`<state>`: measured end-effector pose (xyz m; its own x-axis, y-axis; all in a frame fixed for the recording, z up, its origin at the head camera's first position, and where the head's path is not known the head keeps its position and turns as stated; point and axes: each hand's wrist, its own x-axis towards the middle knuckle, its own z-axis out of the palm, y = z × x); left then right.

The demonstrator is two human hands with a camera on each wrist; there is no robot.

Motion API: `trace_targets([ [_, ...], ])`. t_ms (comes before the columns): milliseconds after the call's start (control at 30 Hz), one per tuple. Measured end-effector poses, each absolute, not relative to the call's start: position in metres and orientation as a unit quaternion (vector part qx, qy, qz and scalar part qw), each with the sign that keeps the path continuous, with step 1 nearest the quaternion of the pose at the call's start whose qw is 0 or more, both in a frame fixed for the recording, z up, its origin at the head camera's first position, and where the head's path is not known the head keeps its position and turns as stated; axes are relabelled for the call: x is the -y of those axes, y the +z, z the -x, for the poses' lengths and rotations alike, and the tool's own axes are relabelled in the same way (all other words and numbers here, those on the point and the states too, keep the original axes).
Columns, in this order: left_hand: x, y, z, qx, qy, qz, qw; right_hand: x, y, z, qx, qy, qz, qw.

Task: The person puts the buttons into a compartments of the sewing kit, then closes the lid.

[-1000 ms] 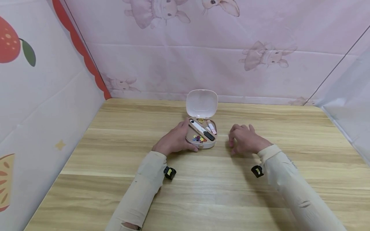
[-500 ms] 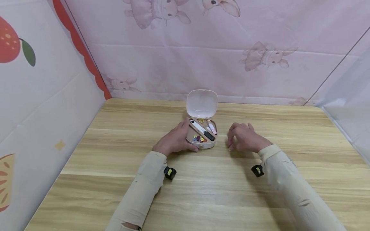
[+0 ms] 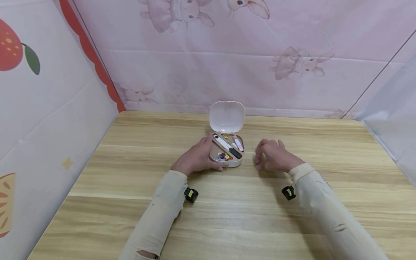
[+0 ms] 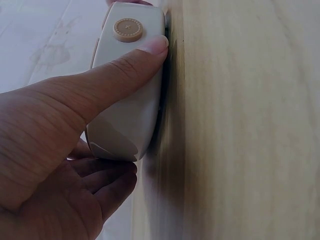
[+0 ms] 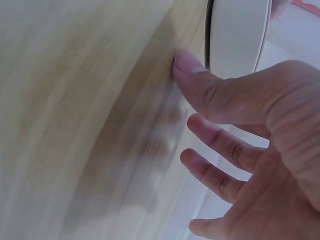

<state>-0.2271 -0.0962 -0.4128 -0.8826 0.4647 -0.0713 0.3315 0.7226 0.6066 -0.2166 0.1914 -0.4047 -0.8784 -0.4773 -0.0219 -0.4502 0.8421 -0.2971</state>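
A small white sewing box (image 3: 226, 163) rests on the table with its lid (image 3: 227, 116) standing up at the back. My left hand (image 3: 199, 156) grips its left side; the left wrist view has the thumb along the front wall, by a brown button-shaped catch (image 4: 128, 30). Inside lie a long white tool with a black end (image 3: 234, 153), several coloured buttons (image 3: 224, 156), a yellow round piece (image 3: 225, 135) and a small white and pink item (image 3: 238, 143). To the right of the box, apart from it, my right hand (image 3: 275, 156) has loosely bent fingers and holds nothing.
The wood-grain table (image 3: 224, 216) reaches back to a pink fabric wall (image 3: 195, 76) printed with rabbits, close behind the raised lid. A white printed wall (image 3: 65, 119) stands at the left and a pale sheet (image 3: 393, 119) at the right.
Over the last second my right hand has shifted very slightly left, towards the box. My left hand and the box have stayed in place.
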Motion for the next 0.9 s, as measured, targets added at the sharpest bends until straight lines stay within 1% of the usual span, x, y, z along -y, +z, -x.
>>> trace_targets([
  [900,0.0962,-0.4157,0.2272,-0.923,0.301,-0.212,0.110,-0.1868,-0.4077,0.2209,-0.960,-0.134,0.240,0.045],
])
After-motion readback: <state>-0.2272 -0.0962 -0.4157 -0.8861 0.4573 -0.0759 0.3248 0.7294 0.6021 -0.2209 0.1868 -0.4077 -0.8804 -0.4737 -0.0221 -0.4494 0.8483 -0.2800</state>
